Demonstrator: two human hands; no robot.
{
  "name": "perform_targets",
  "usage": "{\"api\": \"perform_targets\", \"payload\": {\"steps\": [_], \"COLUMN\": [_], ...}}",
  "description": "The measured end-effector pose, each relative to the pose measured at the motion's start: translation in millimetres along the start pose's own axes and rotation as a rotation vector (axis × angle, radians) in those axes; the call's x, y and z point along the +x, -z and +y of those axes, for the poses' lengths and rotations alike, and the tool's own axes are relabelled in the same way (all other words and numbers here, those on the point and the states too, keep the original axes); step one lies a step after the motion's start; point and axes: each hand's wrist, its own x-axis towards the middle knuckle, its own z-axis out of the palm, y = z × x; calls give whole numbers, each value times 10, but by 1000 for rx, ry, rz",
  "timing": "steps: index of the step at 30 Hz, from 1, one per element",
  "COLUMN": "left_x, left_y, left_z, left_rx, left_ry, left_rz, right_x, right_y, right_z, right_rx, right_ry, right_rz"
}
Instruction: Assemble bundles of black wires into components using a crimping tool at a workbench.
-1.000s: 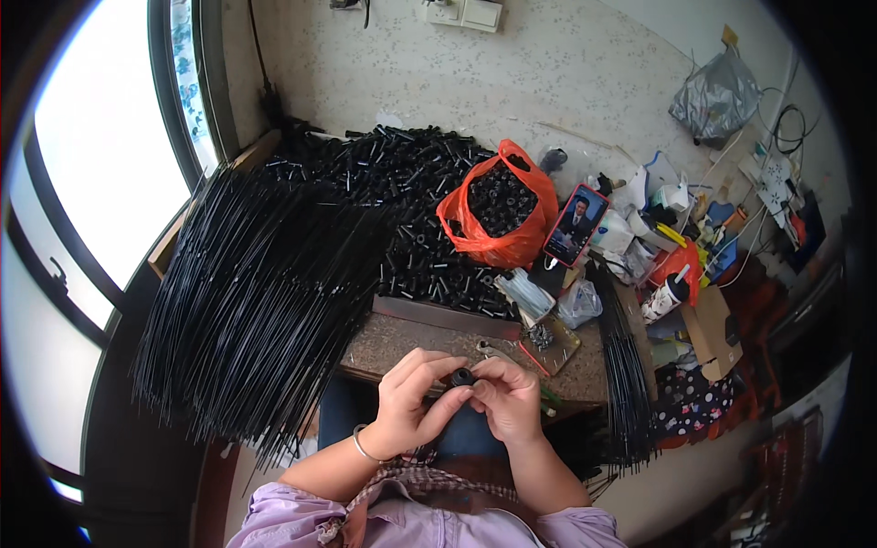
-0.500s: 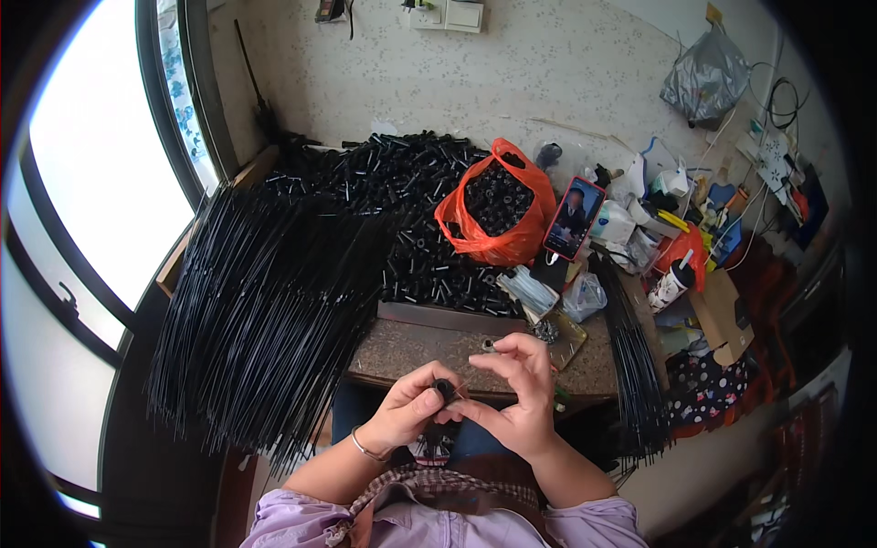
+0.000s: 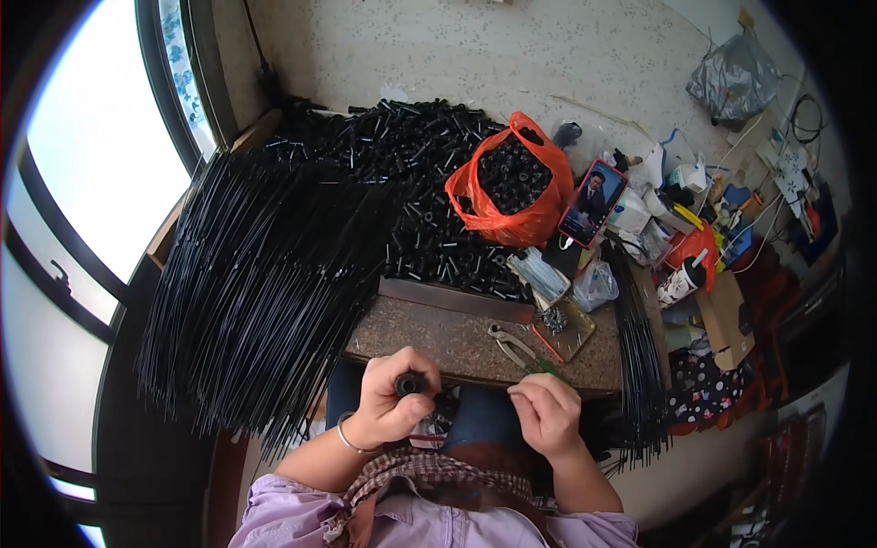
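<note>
My left hand (image 3: 391, 402) is closed around a short black tube (image 3: 407, 384), its round end facing up, just below the front edge of a small stone-topped work block (image 3: 438, 333). My right hand (image 3: 546, 413) sits apart to the right with fingers curled; whether it pinches something small I cannot tell. A pair of pliers (image 3: 512, 345) lies on the block just above my right hand. A big fan of long thin black rods (image 3: 260, 283) spreads to the left of my left hand.
A heap of short black tubes (image 3: 416, 173) covers the floor behind the block, beside an orange plastic bag (image 3: 512, 196) full of them. A phone (image 3: 592, 203) leans right of the bag. A second rod bundle (image 3: 639, 356) and clutter of boxes and bags lie right. Windows at left.
My hands were together over my lap holding a small black piece; now they have separated, the left keeping the black tube and the right moved off to the right.
</note>
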Motion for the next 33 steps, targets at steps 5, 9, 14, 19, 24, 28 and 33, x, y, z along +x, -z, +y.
{"api": "perform_targets", "payload": {"steps": [5, 9, 14, 19, 24, 28, 33], "left_x": [-2, -25, 117, 96, 66, 26, 131], "left_y": [111, -39, 1, 199, 150, 202, 121], "left_z": [-78, -160, -33, -13, 32, 174, 200], "left_rx": [-57, -161, -75, 1, 43, -43, -120], "left_ry": [240, 303, 271, 183, 163, 230, 226], "left_rz": [-99, -248, -71, 121, 181, 158, -28], "right_x": [-880, -946, -696, -24, 143, 8, -546], "right_y": [-241, -372, -247, 217, 347, 255, -110], "right_z": [551, 524, 248, -346, -505, -384, -303], "right_rx": [-754, -364, 1012, 48, -293, 406, 2153], "right_ry": [-497, -708, -1211, -101, 59, -213, -991], "right_rz": [-510, -555, -241, -222, -219, -304, -617]}}
